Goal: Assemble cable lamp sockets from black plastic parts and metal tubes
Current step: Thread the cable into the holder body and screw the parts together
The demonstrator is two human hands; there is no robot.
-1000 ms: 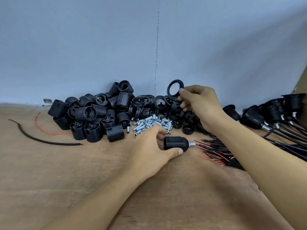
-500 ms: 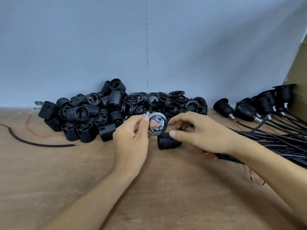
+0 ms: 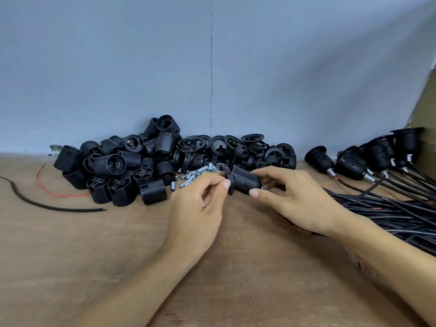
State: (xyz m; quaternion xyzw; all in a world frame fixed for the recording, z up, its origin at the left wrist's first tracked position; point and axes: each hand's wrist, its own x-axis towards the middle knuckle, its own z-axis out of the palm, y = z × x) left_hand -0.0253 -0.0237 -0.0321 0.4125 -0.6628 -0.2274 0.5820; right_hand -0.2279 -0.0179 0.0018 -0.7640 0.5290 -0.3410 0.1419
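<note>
Left hand [image 3: 200,204] pinches a flanged black ring [image 3: 228,173] between thumb and forefinger, with the remaining fingers curled loosely beneath. The right hand [image 3: 297,199] has thumb and fingers wrapped round the ribbed socket body [image 3: 245,182]. It holds the body level, just above the table [image 3: 94,256], a little in front of the middle of its back edge.

The ring stands edge-on against the left end of the body and touches it; how far it has gone onto the ribs cannot be told. This split grip looks deliberate: one hand steadies the body while the other is free to turn the ring, likely screwing it on as a collar.

Stock is laid out within reach:
- **Socket shells:** a heap [image 3: 118,166] lies along the back edge toward the left.
- **Loose rings:** these [image 3: 247,142] are piled at the back edge's middle.
- **Metal tubes:** they [image 3: 195,174] are scattered just in front of both heaps, right beside the left knuckles.
- **Finished sockets:** they [image 3: 354,161] lie toward the back right corner, and their cables [image 3: 389,213] run in a bundle along the right edge. That probably keeps finished work apart from raw parts.

A black wire offcut [image 3: 47,205] and a red strand [image 3: 59,195] lie near the left edge, apart from the work.
</note>
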